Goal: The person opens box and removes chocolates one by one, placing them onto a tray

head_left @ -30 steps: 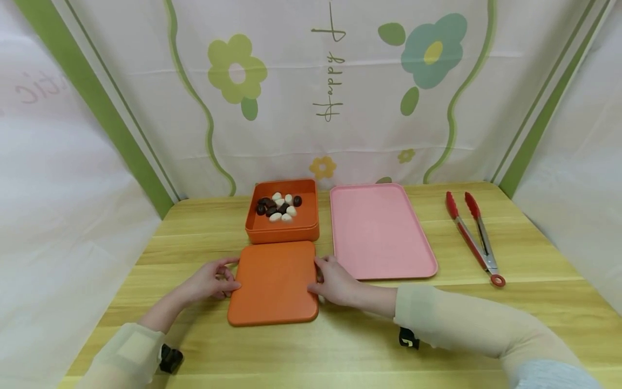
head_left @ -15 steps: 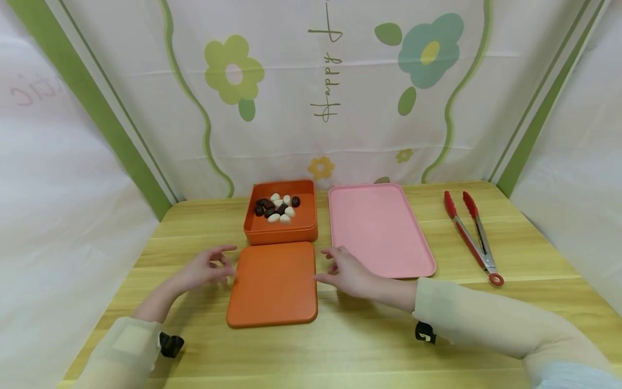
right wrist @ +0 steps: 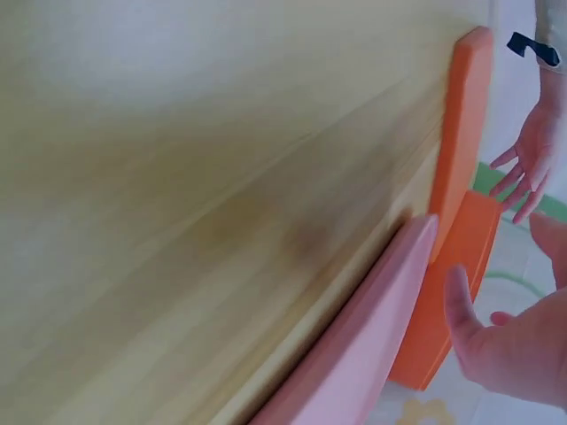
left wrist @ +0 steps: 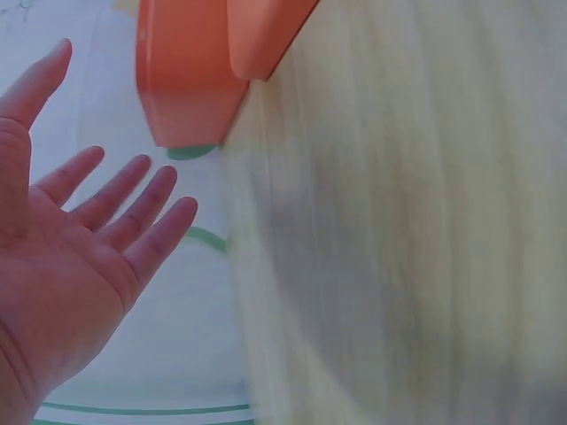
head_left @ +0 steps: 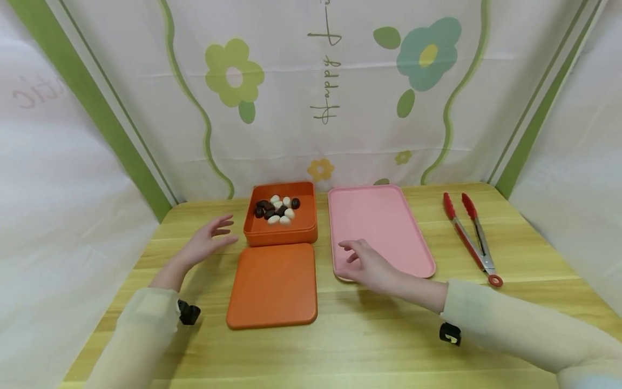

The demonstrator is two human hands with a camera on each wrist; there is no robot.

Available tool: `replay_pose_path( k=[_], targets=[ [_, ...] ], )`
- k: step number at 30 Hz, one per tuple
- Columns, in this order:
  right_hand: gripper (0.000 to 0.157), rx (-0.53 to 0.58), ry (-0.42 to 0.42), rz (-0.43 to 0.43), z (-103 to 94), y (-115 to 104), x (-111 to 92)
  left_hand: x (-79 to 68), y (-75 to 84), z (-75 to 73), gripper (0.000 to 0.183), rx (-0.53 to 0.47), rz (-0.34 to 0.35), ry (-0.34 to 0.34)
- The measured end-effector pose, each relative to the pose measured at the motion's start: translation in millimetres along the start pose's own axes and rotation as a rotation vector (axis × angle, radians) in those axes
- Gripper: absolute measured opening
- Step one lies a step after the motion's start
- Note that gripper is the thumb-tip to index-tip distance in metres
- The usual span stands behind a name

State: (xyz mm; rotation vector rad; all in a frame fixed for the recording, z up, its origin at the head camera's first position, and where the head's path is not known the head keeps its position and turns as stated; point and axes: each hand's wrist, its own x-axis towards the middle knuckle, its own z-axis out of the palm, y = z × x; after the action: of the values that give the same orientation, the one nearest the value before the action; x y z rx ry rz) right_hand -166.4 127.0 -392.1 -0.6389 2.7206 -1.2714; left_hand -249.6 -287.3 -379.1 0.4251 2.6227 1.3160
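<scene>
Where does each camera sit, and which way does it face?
Head: on the head, facing forward and down at the wood-grain table, orange square box and pink rectangular tray, both plastic-looking; left hand, right hand and cream cloth sleeves show.
Left wrist: on that wrist, facing the table and box; the left hand shows.
Right wrist: on that wrist, facing across the table; right hand, left hand and left sleeve show.
Head and right wrist views share the tray and both hands.

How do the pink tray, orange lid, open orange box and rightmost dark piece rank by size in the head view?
1. Pink tray, partly behind the right hand
2. Orange lid
3. Open orange box, farther back, so true size unsure
4. Rightmost dark piece
</scene>
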Motion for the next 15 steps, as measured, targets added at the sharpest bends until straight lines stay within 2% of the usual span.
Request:
replay_pose_path(
  k=[8,15],
  targets=[
    [0.062,-0.067,0.022,-0.099,-15.5,25,-5,31.5,-1.8,14.4,0.082,-0.080,-0.013,-0.022],
    [0.063,-0.072,0.065,-0.155,-37.7,45,-5,39.2,-4.9,20.6,0.079,-0.126,-0.043,-0.032]
  ],
)
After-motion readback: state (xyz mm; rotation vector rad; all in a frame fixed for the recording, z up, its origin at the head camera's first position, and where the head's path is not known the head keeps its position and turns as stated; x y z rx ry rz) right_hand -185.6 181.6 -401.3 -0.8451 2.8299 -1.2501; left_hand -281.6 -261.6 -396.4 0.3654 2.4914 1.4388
